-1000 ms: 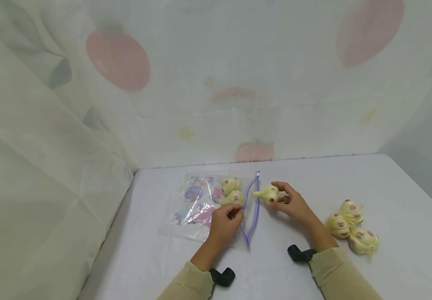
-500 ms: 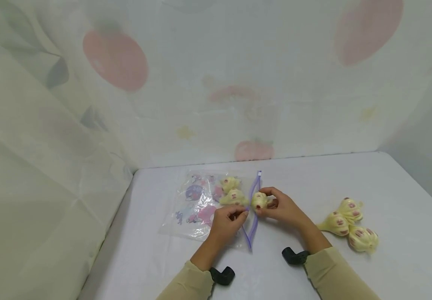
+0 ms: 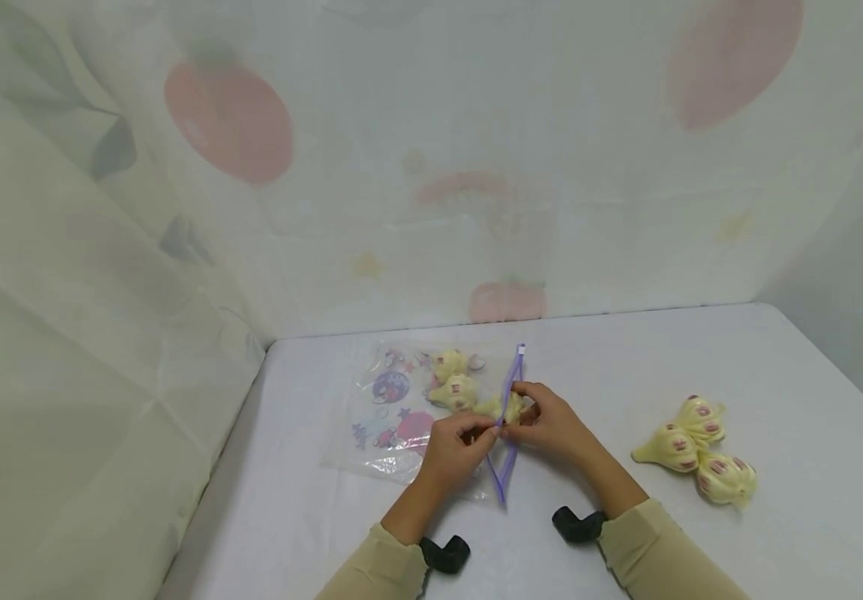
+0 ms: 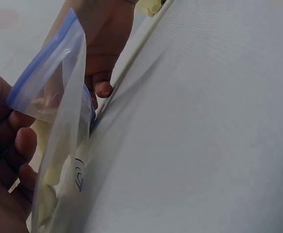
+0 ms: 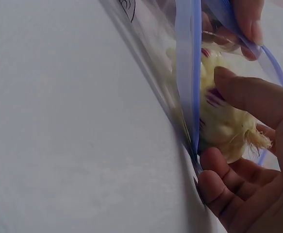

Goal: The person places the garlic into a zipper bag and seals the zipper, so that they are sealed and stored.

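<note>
A clear zip bag (image 3: 371, 425) with cartoon prints lies on the table, its purple-edged mouth facing right. My left hand (image 3: 450, 452) pinches the mouth's upper edge and holds it raised. My right hand (image 3: 557, 429) grips a pale garlic bulb (image 5: 224, 119) with purple patches, thumb on top and fingers beneath. That bulb is partly inside the mouth, its rooty end towards my palm in the right wrist view. Two more garlic bulbs (image 3: 454, 392) lie inside the bag, near the mouth.
Three garlic bulbs (image 3: 675, 448) lie bunched together on the white table (image 3: 589, 350) to the right of my right forearm. A fruit-printed cloth (image 3: 401, 167) hangs behind the table, and another cloth (image 3: 87, 375) hangs along the left side.
My right hand has moved left, carrying the garlic bulb from beside the bag into its mouth. The bulbs inside have shifted slightly left. The left hand keeps its pinch on the edge.
</note>
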Demonstrator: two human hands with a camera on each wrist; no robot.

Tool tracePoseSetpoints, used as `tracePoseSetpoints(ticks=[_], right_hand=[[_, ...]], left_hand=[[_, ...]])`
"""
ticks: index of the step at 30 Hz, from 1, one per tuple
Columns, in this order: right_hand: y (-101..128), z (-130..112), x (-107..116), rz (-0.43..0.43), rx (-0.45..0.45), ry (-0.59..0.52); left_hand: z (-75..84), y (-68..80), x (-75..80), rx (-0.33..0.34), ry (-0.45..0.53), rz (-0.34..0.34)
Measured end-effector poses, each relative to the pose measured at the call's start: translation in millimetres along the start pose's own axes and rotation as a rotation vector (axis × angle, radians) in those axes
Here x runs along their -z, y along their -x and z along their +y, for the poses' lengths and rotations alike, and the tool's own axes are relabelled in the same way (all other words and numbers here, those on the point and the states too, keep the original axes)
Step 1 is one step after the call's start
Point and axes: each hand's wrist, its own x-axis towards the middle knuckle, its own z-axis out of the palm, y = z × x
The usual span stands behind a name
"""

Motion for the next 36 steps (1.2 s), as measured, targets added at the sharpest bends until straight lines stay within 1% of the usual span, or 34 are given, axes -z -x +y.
tracePoseSetpoints(ticks=[2, 5, 7, 9, 13, 16, 18, 21, 25, 28, 31, 34, 36], right_hand=[[0, 0, -1, 0.015, -0.021, -0.03], [0, -1, -2, 0.03, -0.034, -0.073], [1, -2, -3, 0.045, -0.045, -0.096], [1, -4, -4, 0.066, -0.05, -0.106], [-1, -6, -5, 0.149, -0.107, -0.092], [-2, -9, -5, 0.198, -0.16, -0.108], [-2, -11, -5, 0.212, -0.165, -0.134], [-2, -13, -4, 0.197, -0.146, -0.182], [-1, -13, -6, 0.12, -0.086, -0.23], [-1, -12, -7, 0.059, -0.038, -0.26], [-1, -12, -9, 0.027, -0.012, -0.271], [-1, -13, -8, 0.023, -0.008, -0.254], [0, -14, -6, 0.041, -0.027, -0.231]], left_hand=[[10.3, -1.0, 2.1, 0.009, -0.008, -0.006], [12.6, -0.7, 3.4, 0.017, -0.009, -0.014], [13.0, -0.7, 4.3, 0.015, -0.005, -0.018], [4.8, 0.6, 2.6, 0.013, 0.0, -0.014], [8.2, 0.3, 1.3, 0.019, -0.016, -0.004], [20.0, -1.2, 2.9, 0.026, -0.019, -0.006], [29.6, -2.6, 5.3, 0.027, -0.013, -0.014], [42.9, -4.7, 9.8, 0.024, -0.011, -0.026], [48.5, -6.0, 12.3, 0.027, -0.016, -0.033], [49.6, -6.5, 13.1, 0.028, -0.011, -0.034], [49.6, -6.8, 13.0, 0.02, -0.014, -0.025], [48.6, -6.6, 12.2, 0.012, -0.023, -0.001], [47.8, -6.4, 11.3, 0.017, -0.032, 0.012]])
